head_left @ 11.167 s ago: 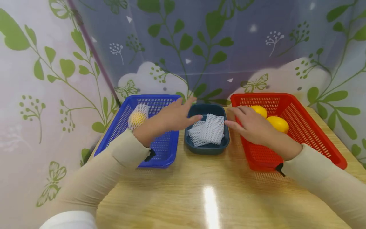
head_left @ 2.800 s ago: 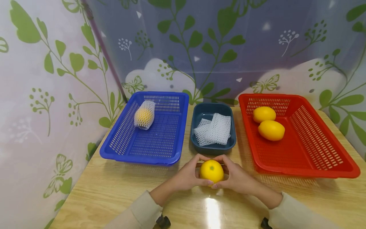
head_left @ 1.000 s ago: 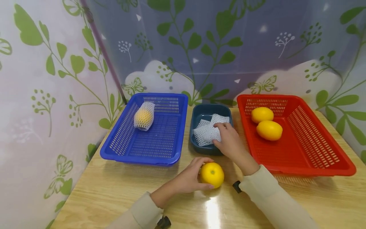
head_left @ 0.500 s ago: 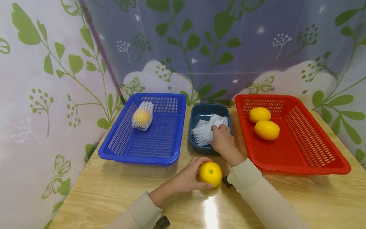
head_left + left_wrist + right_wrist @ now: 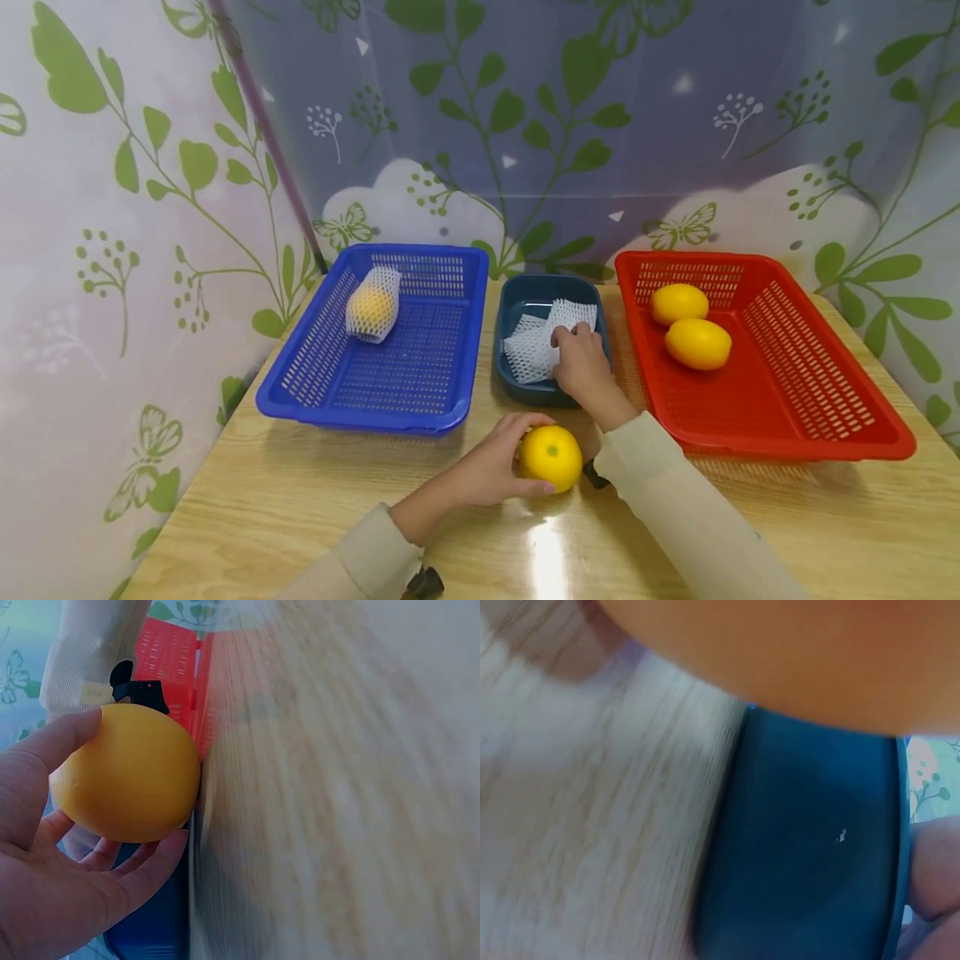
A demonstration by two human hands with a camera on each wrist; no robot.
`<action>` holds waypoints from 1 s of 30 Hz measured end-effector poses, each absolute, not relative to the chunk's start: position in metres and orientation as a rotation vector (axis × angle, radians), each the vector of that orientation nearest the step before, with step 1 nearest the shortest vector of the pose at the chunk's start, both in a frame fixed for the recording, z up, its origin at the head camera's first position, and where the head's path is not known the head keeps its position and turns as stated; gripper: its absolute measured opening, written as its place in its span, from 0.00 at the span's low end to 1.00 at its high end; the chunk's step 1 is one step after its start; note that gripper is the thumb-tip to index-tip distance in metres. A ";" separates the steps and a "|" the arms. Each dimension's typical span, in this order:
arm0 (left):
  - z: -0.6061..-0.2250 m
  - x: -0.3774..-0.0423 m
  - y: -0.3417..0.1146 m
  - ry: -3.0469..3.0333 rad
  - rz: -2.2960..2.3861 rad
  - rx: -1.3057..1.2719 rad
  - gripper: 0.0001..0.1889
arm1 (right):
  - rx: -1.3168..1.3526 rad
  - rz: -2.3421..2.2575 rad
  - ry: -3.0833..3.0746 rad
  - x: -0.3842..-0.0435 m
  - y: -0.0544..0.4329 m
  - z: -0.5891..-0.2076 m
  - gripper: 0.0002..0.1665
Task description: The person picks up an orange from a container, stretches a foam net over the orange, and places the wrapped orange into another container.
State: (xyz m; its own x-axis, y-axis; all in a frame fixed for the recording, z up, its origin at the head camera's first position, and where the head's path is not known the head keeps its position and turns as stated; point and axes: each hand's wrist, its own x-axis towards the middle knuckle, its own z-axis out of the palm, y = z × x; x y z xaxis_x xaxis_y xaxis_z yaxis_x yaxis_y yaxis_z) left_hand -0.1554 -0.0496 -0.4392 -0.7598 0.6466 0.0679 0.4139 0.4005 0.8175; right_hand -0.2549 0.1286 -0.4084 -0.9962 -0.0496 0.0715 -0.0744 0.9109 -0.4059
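Observation:
A yellow lemon (image 5: pixel 551 459) sits on the table in front of the small bin, its greenish end spot facing up. My left hand (image 5: pixel 487 462) grips it from the left, thumb in front and fingers behind; the left wrist view shows the fingers curled round the lemon (image 5: pixel 127 772). White foam net sleeves (image 5: pixel 528 346) lie in the dark teal bin (image 5: pixel 513 383). Reaching over the bin's front right, my right hand (image 5: pixel 587 367) pinches the upper sleeve (image 5: pixel 572 313); its fingertips are partly hidden. In the right wrist view the bin's wall (image 5: pixel 810 840) hides most of that hand.
On the left stands a blue basket (image 5: pixel 375 419) with a net-wrapped lemon (image 5: pixel 372 308) inside. A red basket (image 5: pixel 780 437) on the right holds two bare lemons (image 5: pixel 697 343). All stand on a wooden table (image 5: pixel 300 517) against a leaf-patterned cloth (image 5: pixel 540 175).
Both hands held the lemon earlier; since then my right hand has left it and moved to the foam sleeves. Its fingers have drawn together on the upper sleeve. The left hand has stayed.

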 end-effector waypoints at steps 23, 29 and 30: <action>-0.436 -0.154 -0.049 2.376 1.298 0.902 0.37 | 0.282 0.651 -2.649 -0.230 0.131 -0.383 0.04; -0.434 -0.155 -0.051 2.385 1.270 0.915 0.37 | 0.310 0.790 -2.616 -0.210 0.129 -0.367 0.02; -0.434 -0.156 -0.051 2.388 1.263 0.921 0.36 | 0.319 0.812 -2.612 -0.207 0.129 -0.365 0.02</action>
State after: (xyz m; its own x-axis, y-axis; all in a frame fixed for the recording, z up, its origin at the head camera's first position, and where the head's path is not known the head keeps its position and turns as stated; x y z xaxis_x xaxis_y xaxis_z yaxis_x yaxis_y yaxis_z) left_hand -0.1559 -0.0510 -0.4337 -0.7548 0.6545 0.0427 0.4035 0.4121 0.8169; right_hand -0.2066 0.1289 -0.3648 -0.8998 -0.0997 0.4247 -0.3230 0.8068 -0.4948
